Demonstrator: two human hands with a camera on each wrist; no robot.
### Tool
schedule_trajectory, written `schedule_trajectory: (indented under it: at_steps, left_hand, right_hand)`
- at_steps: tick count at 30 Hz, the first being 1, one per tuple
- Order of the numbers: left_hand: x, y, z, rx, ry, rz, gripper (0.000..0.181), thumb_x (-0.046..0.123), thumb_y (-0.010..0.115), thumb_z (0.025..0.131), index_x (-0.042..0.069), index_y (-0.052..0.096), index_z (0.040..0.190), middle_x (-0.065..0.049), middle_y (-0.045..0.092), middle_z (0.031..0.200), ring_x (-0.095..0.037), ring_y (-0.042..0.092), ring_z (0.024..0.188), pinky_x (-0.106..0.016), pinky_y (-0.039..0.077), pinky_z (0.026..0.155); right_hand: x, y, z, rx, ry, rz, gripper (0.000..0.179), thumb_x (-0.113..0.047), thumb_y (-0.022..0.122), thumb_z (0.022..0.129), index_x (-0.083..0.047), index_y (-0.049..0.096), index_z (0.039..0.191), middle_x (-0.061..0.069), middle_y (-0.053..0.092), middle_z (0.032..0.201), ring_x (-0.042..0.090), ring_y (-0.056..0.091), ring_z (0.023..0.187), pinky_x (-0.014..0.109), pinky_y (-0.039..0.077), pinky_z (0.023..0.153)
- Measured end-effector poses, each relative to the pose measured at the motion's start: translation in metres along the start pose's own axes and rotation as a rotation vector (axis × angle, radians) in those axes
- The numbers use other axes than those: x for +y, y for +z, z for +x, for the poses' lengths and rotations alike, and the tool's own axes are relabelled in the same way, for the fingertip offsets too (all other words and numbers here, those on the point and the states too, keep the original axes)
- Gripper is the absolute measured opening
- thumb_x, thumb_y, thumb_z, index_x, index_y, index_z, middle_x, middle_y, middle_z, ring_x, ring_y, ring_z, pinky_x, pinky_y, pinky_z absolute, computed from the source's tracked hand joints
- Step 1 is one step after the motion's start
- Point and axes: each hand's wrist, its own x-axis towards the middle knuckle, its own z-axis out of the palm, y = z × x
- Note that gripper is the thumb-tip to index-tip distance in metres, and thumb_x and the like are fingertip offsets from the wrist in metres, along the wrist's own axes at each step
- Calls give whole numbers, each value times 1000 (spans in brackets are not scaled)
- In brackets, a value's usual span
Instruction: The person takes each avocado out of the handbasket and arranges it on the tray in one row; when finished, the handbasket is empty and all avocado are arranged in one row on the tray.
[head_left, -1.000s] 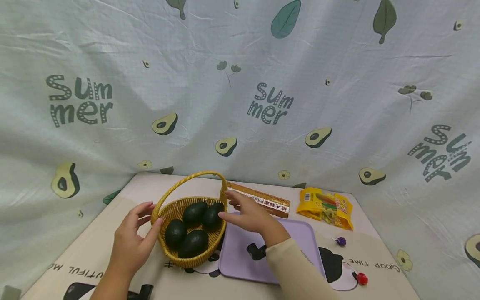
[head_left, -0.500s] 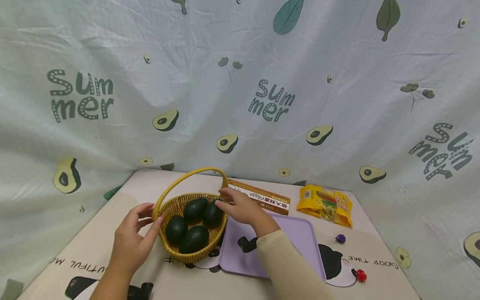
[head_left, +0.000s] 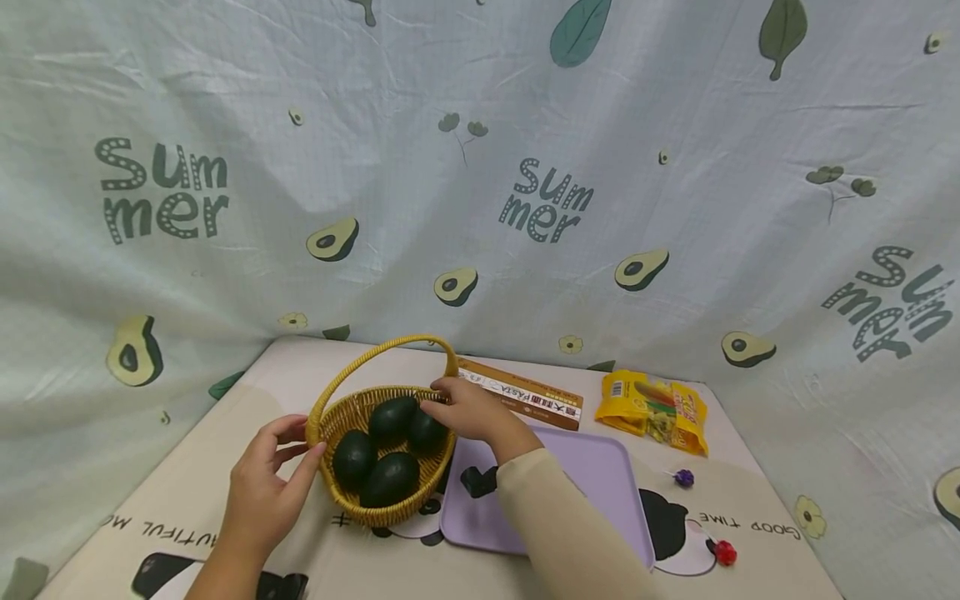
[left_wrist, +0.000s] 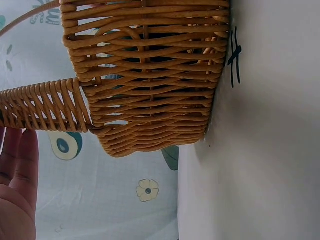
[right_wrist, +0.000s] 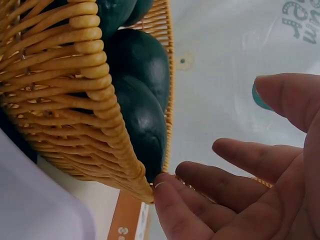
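A yellow wicker basket [head_left: 390,521] with a tall arched handle stands on the table in the head view. Several dark green avocados [head_left: 390,479] lie inside it. My left hand [head_left: 262,492] holds the handle's base on the left, thumb in front and fingers behind; the left wrist view shows those fingers [left_wrist: 25,155] against the woven handle [left_wrist: 45,105]. Over the basket's right rim reaches my right hand [head_left: 476,412]. Its fingers are spread and loosely bent in the right wrist view, with fingertips [right_wrist: 162,182] beside the rim and the nearest avocado [right_wrist: 140,125], holding nothing.
Right of the basket lies a lilac tray [head_left: 600,467], partly under my right sleeve [head_left: 570,525]. Behind it is a long brown pasta box [head_left: 525,398]. Farther right are a yellow packet [head_left: 652,408], a purple lollipop [head_left: 683,478] and a red lollipop [head_left: 724,552].
My right hand has moved left, from beside the handle's right base to over the rim and the right-hand avocado. My left hand has slid down slightly at the handle. The basket stays put.
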Motion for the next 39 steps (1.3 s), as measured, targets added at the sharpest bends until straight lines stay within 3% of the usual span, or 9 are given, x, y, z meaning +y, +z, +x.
schedule_trajectory:
  at_steps: [13,21,28,34,39]
  left_hand:
    - [1,1,0,-6,20,-12,50,-11,78,83,-5,57,128,-11,65,112,11,52,107,1,46,91]
    - [0,1,0,-7,23,-1,50,-11,78,83,-4,58,128,-10,65,112,11,53,107,1,47,90]
    - [-1,0,0,-6,27,3,50,-10,78,83,-3,57,128,-9,65,113,10,53,108,0,47,91]
    - [-2,0,0,-7,18,-4,49,-10,78,84,-3,58,128,-9,65,113,10,53,108,0,48,91]
    - [-2,0,0,-8,20,-12,50,-11,78,83,-3,57,128,-9,65,114,10,54,108,-1,48,90]
  right_hand:
    - [-9,7,15,-78,33,-104,58,-46,58,102,-8,57,145,10,61,143,25,58,131,45,51,111]
    - [-18,11,22,-113,61,-121,57,-42,74,92,-6,65,135,6,70,127,20,67,109,40,59,97]
    - [-22,18,32,-127,118,-112,59,-37,80,88,-5,65,135,7,70,123,21,67,106,42,60,95]
    - [-24,23,42,-167,148,-137,51,-30,84,84,-3,67,124,4,68,109,19,65,96,41,60,88]
    - [-25,29,45,-184,192,-146,52,-28,85,83,-4,65,125,5,67,109,19,64,98,42,59,93]
